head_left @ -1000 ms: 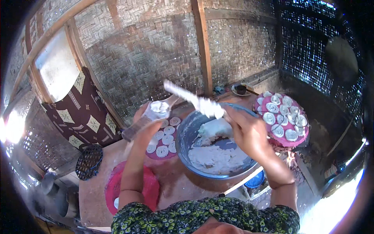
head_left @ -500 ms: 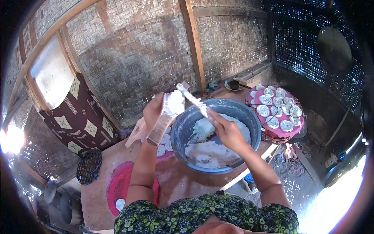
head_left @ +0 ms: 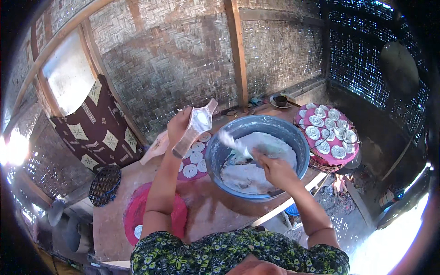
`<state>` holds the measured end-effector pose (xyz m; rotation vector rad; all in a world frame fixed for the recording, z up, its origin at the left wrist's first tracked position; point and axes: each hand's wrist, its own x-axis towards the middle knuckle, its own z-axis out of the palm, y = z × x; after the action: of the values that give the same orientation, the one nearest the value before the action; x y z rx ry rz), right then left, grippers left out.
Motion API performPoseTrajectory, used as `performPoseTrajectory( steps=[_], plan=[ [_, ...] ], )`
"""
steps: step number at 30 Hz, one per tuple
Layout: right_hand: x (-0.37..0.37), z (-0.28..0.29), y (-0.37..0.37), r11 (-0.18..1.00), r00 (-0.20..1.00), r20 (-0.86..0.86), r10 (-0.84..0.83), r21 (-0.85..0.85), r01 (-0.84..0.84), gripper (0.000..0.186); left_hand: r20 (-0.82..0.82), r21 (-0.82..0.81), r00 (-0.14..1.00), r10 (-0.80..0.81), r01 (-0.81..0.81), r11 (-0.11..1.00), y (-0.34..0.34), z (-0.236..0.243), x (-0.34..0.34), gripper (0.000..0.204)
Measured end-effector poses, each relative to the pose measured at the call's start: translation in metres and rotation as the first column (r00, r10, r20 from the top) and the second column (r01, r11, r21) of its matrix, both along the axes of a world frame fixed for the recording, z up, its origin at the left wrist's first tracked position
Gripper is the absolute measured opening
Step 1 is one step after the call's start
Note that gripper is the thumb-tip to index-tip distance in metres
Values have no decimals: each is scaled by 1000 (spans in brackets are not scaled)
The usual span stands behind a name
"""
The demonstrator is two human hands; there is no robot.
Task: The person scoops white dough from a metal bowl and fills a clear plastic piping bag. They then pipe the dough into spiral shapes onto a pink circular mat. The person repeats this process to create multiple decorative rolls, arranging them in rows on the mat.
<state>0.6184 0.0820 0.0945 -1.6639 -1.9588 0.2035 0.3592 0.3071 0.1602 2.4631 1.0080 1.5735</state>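
The wooden tool [head_left: 187,139] is pale and long, with a widened, hollow middle packed with a smooth white mass; its ends flare into handles. It is held tilted above the surface [head_left: 211,220], left of the basin [head_left: 238,194]. The left hand [head_left: 179,123] grips its side, the fingers partly hidden. The right hand [head_left: 275,172] is closed, pinching the near end of a flat stick [head_left: 237,147], which is coated white, blurred at its far end and positioned over the basin.

The basin is round and blue-grey, with white smears on its inner wall; white dough [head_left: 245,178] lies inside in uneven heaps.

The surface is brown and dusty. On it, pale coils [head_left: 197,157] sit on pink cloth just left of the basin. Nearer the person, a magenta cloth [head_left: 178,220] carries one white coil [head_left: 138,231]. A black openwork basket [head_left: 104,185] stands at the left edge.

At right, further coils cover a pink-topped round basket [head_left: 327,158]. The wall [head_left: 169,59] is woven, with a wooden post [head_left: 238,59]. A dark patterned cloth [head_left: 98,133] hangs at left.
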Motion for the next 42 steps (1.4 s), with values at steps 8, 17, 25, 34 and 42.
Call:
performPoseTrajectory(
  steps=[8,17,25,34,42],
  plan=[
    [-49,20,19,967,967,15,253,9,-253,40,687,-313,687,-235,572,759,-91,58,-86,11],
    [-274,-2,11,326,-648,-665,-373,560,-762,89,973,-180,228,-30,836,519,-116,-21,-184,30],
    [-322,36,-13,884,442,-812,381,180,-431,94,-358,-328,913,195,-318,889,-205,-78,-336,43],
    [-406,97,-45,636,711,68,700,394,-664,108,35,-823,921,-387,246,512,-264,-17,-403,48],
    [-450,91,-54,703,702,27,711,-11,-711,107,42,-797,826,-563,367,480,-263,-46,-408,56]
  ],
)
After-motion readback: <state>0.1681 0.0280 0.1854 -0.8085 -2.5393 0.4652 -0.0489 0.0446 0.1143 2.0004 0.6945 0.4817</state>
